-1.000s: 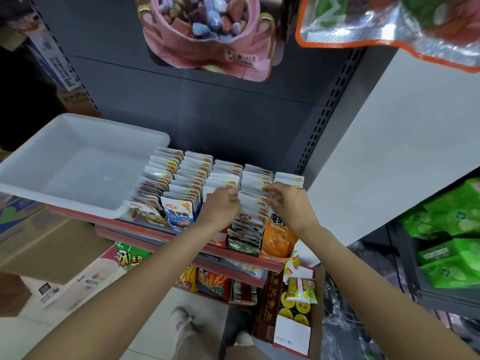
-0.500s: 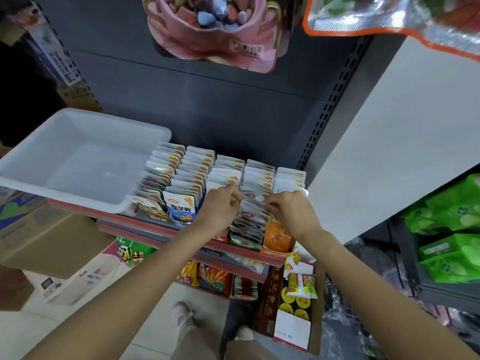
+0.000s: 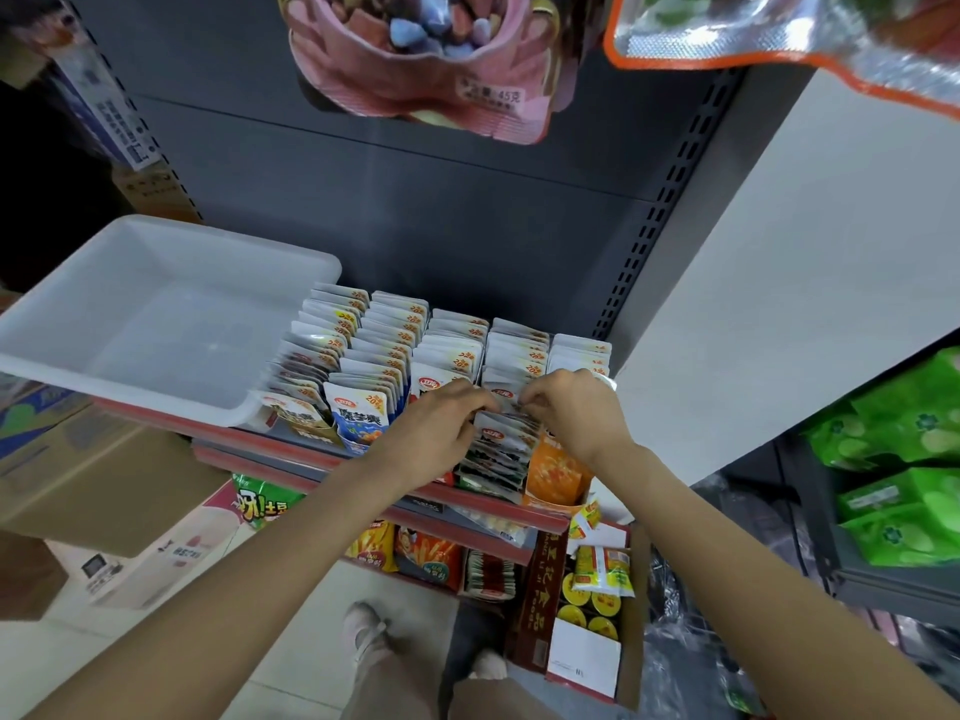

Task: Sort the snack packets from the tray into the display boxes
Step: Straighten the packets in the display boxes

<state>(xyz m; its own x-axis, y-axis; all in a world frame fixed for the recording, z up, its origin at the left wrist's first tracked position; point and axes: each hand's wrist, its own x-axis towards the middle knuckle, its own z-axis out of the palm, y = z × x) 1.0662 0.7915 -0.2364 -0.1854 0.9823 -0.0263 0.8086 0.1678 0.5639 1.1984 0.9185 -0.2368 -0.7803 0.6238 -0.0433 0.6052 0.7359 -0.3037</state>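
Observation:
A white plastic tray [image 3: 156,283] sits on the shelf at the left, with nothing visible inside it. To its right stand several rows of small snack packets [image 3: 384,345] upright in display boxes. My left hand [image 3: 441,423] and my right hand [image 3: 576,407] meet over the fourth row from the left [image 3: 498,449], fingers curled and pinching the tops of the packets there. An orange packet [image 3: 553,472] fronts the rightmost row, a blue one [image 3: 361,420] the second row.
Pink [image 3: 431,59] and orange-edged [image 3: 779,39] snack bags hang overhead. A lower shelf [image 3: 431,558] holds more snacks. An open carton of yellow packets [image 3: 592,605] stands on the floor, cardboard boxes [image 3: 93,475] at the left, green bags [image 3: 904,459] on the right shelf.
Both hands have drawn closer together over the same row of packets. The view has tilted slightly; the tray and other rows stay in place.

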